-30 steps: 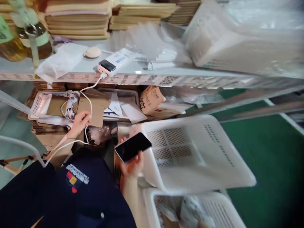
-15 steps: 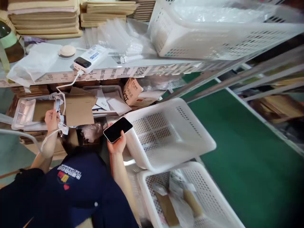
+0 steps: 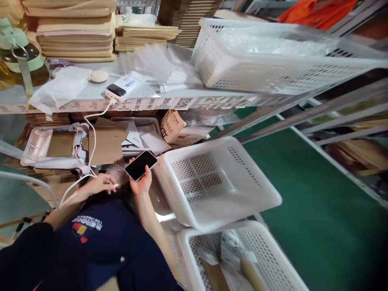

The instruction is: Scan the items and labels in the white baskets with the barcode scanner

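On the grey shelf, had the power bank at the front edge, joined to the white cable. Held the phone face up in the right hand, near the white basket. Pinched a small white plug in the left hand, apart from the phone.

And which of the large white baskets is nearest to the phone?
The middle basket, beside the right hand holding the phone; the shelf basket and lower basket lie farther off.
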